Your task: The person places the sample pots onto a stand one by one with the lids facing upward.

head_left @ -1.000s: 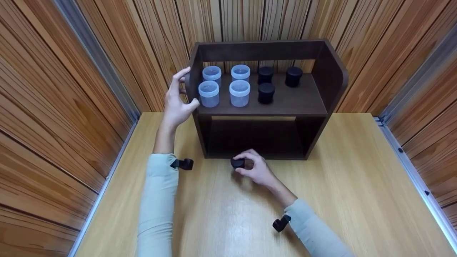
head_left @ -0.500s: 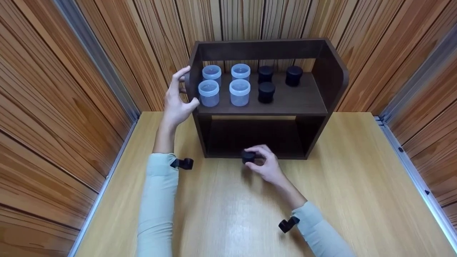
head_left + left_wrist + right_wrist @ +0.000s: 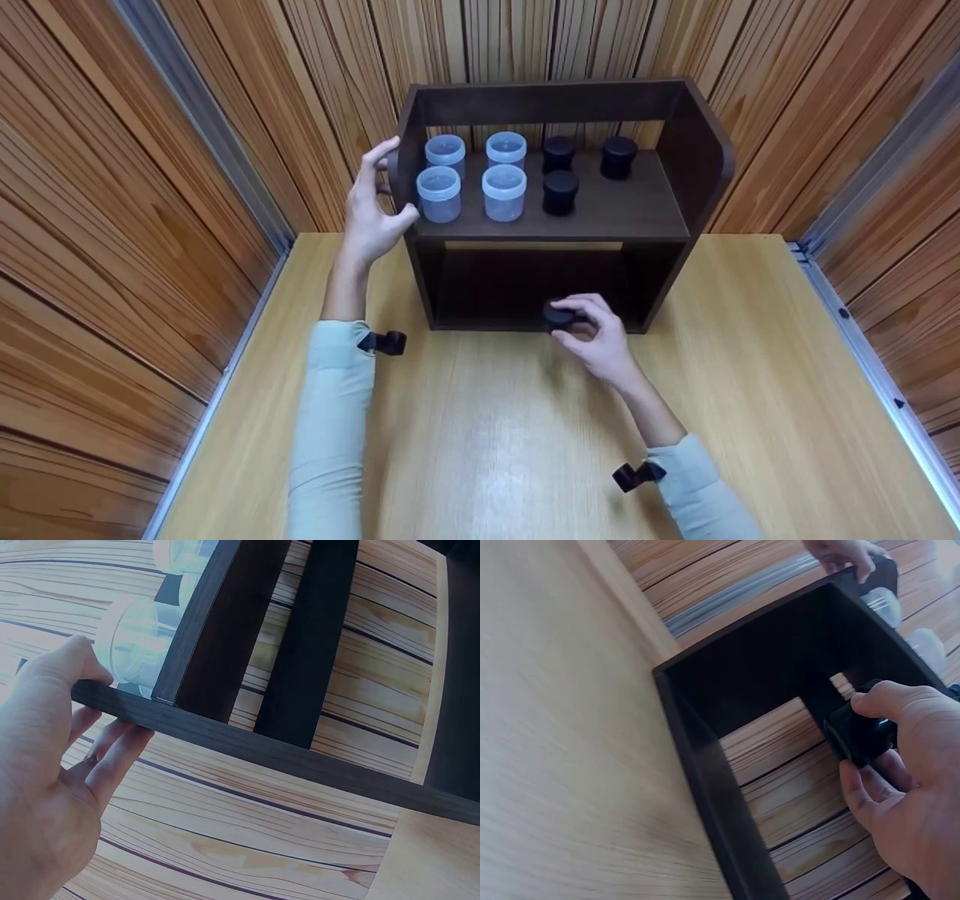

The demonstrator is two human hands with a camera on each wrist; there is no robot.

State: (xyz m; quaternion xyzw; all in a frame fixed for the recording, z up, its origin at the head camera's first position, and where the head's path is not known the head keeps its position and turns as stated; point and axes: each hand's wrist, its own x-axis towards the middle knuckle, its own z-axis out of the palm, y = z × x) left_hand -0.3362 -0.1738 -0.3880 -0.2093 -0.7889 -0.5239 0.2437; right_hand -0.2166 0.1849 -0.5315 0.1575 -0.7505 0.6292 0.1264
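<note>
A dark brown two-tier shelf (image 3: 555, 103) stands on the table against the back wall. My left hand (image 3: 373, 221) grips its left side panel (image 3: 225, 736), thumb on one face and fingers on the other. Between thumb and fingertips, my right hand (image 3: 607, 346) pinches a small black lidded jar (image 3: 861, 731). In the head view that jar is held in front of the lower tier, close to its front edge. On the upper tier, a black jar (image 3: 560, 193) stands in front, with two more black jars (image 3: 619, 157) behind and to its right.
Several translucent jars (image 3: 504, 195) fill the left half of the upper tier in two rows. Bare board (image 3: 637, 206) shows at its front right. Wood-plank walls (image 3: 112, 187) enclose the table (image 3: 465, 435) at the back and sides.
My right hand has moved right and slightly up along the shelf's front, carrying the black jar off the tabletop. The left hand keeps its place on the side panel.
</note>
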